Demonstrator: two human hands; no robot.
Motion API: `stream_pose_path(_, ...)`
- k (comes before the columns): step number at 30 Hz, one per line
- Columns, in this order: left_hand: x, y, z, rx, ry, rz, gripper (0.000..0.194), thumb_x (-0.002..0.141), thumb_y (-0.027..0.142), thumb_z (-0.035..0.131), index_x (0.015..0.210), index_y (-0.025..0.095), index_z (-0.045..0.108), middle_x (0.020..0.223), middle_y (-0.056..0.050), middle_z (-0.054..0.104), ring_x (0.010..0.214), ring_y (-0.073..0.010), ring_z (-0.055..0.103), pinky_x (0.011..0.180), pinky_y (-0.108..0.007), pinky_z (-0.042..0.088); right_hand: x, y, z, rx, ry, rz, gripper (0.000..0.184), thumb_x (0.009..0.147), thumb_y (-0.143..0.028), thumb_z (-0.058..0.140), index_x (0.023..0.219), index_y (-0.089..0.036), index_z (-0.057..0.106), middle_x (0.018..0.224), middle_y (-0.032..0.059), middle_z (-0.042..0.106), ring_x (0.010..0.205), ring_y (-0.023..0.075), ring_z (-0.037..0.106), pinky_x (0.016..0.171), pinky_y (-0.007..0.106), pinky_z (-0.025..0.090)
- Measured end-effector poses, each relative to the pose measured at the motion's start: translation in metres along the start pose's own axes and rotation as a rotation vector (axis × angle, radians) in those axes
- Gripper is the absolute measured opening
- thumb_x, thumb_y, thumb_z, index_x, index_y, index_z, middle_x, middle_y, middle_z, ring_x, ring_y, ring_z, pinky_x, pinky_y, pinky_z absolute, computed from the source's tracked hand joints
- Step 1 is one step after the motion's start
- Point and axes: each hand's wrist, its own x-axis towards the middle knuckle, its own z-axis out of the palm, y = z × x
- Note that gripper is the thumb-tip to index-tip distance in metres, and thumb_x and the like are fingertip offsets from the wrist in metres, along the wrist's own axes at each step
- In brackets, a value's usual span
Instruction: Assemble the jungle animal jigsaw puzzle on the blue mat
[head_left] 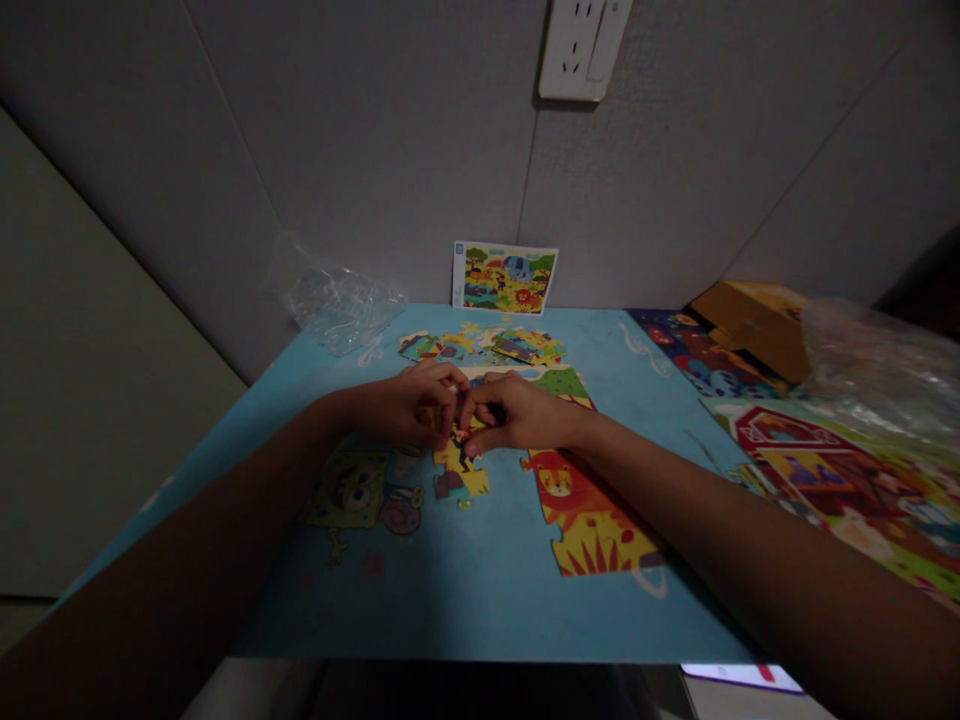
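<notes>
My left hand (425, 404) and my right hand (517, 412) meet over the middle of the table, fingers bent in a pinch. Between and below their fingertips is a small joined section of jigsaw puzzle (454, 462), yellow with a dark figure on it. Both hands press at its upper part; the exact piece edges are hidden by the fingers. To the right, partly under my right forearm, lies a joined lion section (576, 505) in orange and yellow. A green-topped section (559, 382) shows behind my right hand. One tiny fragment (464, 505) sits just below the middle section.
Loose puzzle pieces (480, 345) lie beyond the hands. A reference picture card (506, 280) leans on the wall. Clear plastic bags (345, 300) stand at the left and right. A farm-scene puzzle (840, 480) and an open box (754, 325) are on the right. The blue tabletop (450, 610) has cartoon prints.
</notes>
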Motion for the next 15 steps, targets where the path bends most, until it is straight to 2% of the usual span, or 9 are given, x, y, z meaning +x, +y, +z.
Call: stream_pose_path(15,0.0005,-0.0025,-0.0009,-0.023,-0.004,0.008,0.009,0.081,0.027,0.077,0.080,0.022,0.070,0.119,-0.007,0.060,0.131,-0.0276,0.049,0.113,-0.044,0.037,0.0004,-0.0015,-0.0011,-0.059,-0.033,0.004,0.032,0.074,-0.041,0.087,0.095,-0.018,0.074,0.068,-0.0053,0.053,0.076,0.0147,0.052,0.076,0.029,0.030)
